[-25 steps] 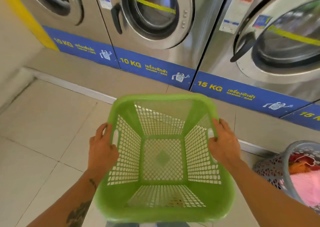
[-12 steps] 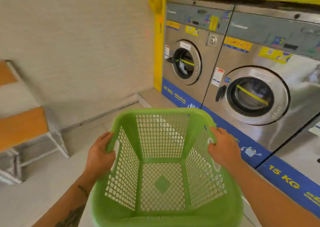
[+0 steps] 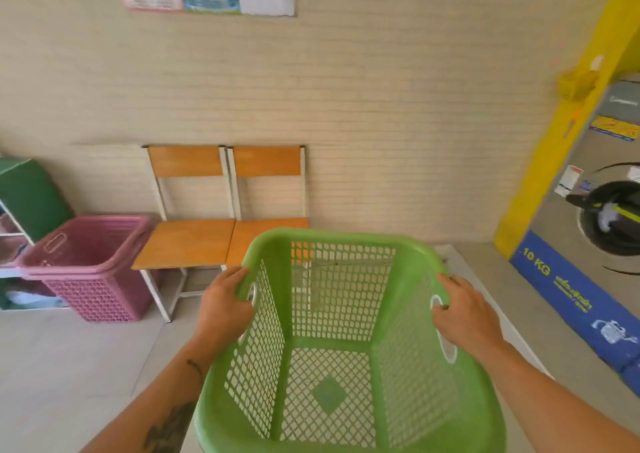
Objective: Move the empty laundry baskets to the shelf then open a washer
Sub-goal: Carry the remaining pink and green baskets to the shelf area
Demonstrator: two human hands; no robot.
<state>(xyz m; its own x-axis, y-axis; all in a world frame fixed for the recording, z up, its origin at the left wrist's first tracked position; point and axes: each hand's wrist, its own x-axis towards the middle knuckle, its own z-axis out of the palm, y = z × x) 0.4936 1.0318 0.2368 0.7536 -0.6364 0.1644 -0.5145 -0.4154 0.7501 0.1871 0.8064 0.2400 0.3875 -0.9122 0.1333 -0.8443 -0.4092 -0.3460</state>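
Observation:
I hold an empty green mesh laundry basket in front of me, off the floor. My left hand grips its left rim at the handle hole. My right hand grips the right rim by the other handle hole. A pink laundry basket, seemingly a nested stack, stands on the floor at the left. Behind it, at the far left edge, is part of a white shelf. One steel 10 KG washer shows at the right edge, its round door closed.
Two orange-seated chairs stand side by side against the beige wall, between the pink basket and me. A green box sits by the shelf. A yellow pillar borders the washer. Pale tile floor lies at the lower left.
My view has swung left, away from the row of washers toward the wall, chairs, pink basket and shelf. Both hands keep the same grip on the green basket.

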